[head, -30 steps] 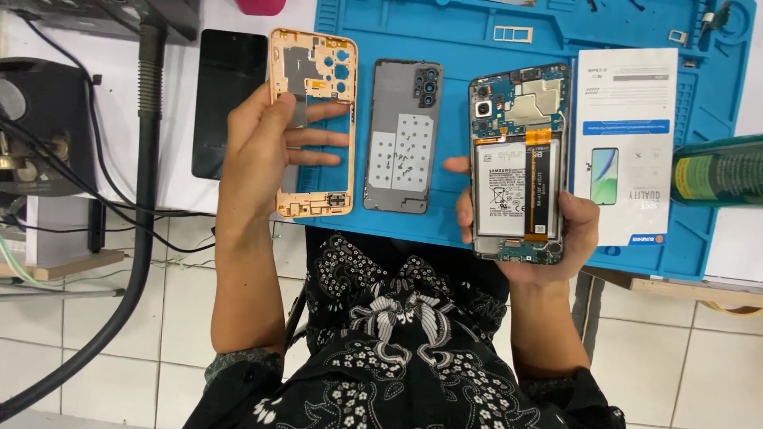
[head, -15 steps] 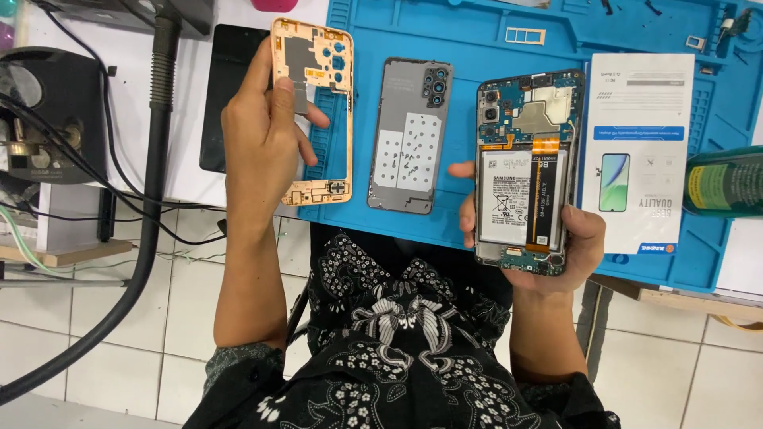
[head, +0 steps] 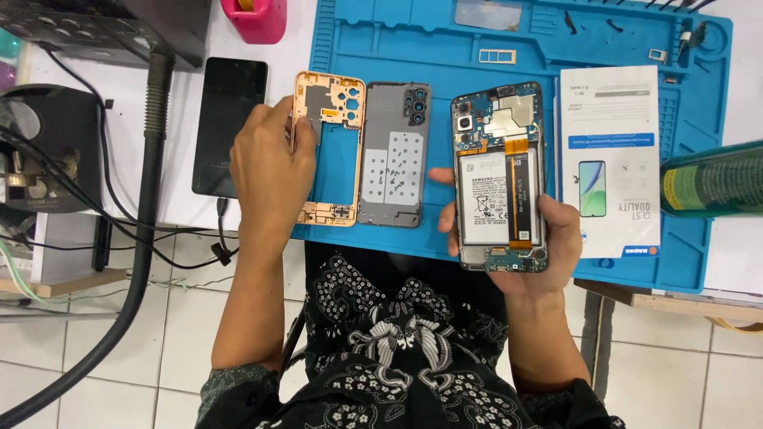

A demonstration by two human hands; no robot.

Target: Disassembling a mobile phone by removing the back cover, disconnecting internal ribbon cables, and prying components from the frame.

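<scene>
Head view: a phone lies in separate parts across a blue repair mat (head: 381, 32), one piece in each hand.

Left to right: a dark glass panel (head: 229, 127) rests on the white surface (head: 183, 199); the left hand (head: 270, 171) curls its fingers round the left rail of the orange mid-frame (head: 338, 151), which lies on the mat's left edge; the grey back cover (head: 393, 155) lies just beside it, inner side up. The right hand (head: 548, 238) cradles the opened phone body (head: 499, 179), battery and board exposed, thumb at its left edge, over the mat's near edge. A white box (head: 608, 159) lies right of it. Judging by this, disassembly is done; the parts remain unjoined.
</scene>
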